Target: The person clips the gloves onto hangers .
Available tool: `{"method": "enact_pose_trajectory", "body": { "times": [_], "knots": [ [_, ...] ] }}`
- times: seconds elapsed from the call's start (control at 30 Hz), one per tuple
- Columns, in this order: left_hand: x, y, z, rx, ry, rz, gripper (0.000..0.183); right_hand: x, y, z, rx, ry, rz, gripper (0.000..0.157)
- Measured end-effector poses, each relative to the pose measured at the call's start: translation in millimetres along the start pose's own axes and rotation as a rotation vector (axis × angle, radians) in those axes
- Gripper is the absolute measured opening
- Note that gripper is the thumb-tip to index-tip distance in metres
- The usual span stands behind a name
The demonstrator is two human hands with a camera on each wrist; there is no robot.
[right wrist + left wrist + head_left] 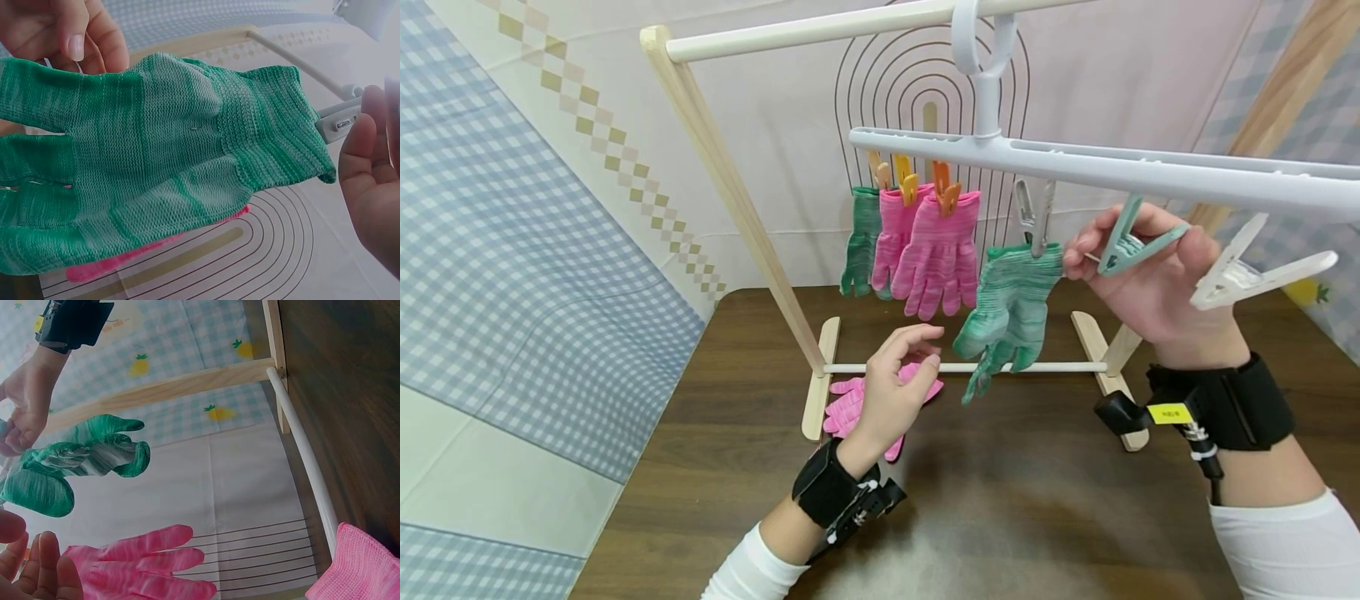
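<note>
A green glove (1013, 292) hangs by its cuff from a grey clothespin (340, 123) under the white hanger bar (1075, 165). Beside that cuff is my right hand (1165, 287), its fingers loosely bent behind a mint clothespin (1126, 250); no held thing shows in it. My left hand (897, 392) hovers lower, left of the green glove, fingers slightly curved and holding nothing. Further left, two pink gloves (942, 254) and another green glove (861, 233) hang from clothespins. In the right wrist view, the green glove's palm and cuff fill the middle.
A wooden rack frame (730, 192) carries the hanger on its top rod (820, 33). An unused white clothespin (1247, 275) hangs right of my right wrist. On the brown table (715, 492), a pink glove (847, 406) lies partly behind my left hand.
</note>
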State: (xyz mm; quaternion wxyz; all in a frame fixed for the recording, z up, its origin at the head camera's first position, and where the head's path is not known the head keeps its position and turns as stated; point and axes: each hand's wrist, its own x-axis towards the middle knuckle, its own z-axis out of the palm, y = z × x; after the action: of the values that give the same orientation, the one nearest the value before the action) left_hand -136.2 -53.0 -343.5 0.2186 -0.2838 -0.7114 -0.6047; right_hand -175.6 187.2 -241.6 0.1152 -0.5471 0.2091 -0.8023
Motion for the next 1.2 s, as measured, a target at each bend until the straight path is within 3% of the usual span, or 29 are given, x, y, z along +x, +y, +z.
{"method": "enact_pose_trajectory", "body": {
  "times": [1.2],
  "knots": [
    [-6.6, -5.7, -1.6, 0.012, 0.005, -0.006, 0.026, -11.0, 3.7, -2.0, 0.024, 0.019, 0.012, 0.039]
  ]
}}
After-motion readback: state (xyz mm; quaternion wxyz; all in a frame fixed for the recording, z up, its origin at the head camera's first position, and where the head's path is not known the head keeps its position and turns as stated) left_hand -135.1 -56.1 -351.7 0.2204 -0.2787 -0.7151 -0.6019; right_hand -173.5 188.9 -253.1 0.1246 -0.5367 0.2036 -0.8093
